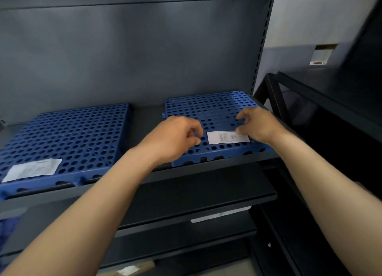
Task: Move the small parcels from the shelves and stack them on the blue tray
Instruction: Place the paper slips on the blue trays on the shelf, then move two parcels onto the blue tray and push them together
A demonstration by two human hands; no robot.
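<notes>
**Both hands over the right-hand blue tray**

The blue tray [206, 106], flat and full of round holes, lies on a dark metal shelf [144, 118] at about 1 o'clock from the middle of the view. A white paper label [223, 137] lies flat on its top, toward the tray's 5 o'clock corner.

The right hand [261, 124] hangs over the tray at the label's 2 o'clock corner, back of the hand up, fingers curled down. Its thumb tip meets the label's edge; whether it pinches the paper cannot be told. Its forearm runs in from 4 o'clock.

The left hand [175, 137] is at 9 o'clock from the label, over the tray's left edge. Its fingers are curled in toward the thumb, and nothing shows between them. Its forearm reaches in from 7 o'clock.

A second blue tray [82, 135] lies on the same shelf at 9 o'clock, apart from the first, with its own white label [33, 169] near its front left corner.

Below, at 6 o'clock, run lower shelves [206, 184]. A blurred brown packet [132, 269] with a white patch lies at the very bottom. A second dark rack [330, 102] stands at 3 o'clock.
</notes>
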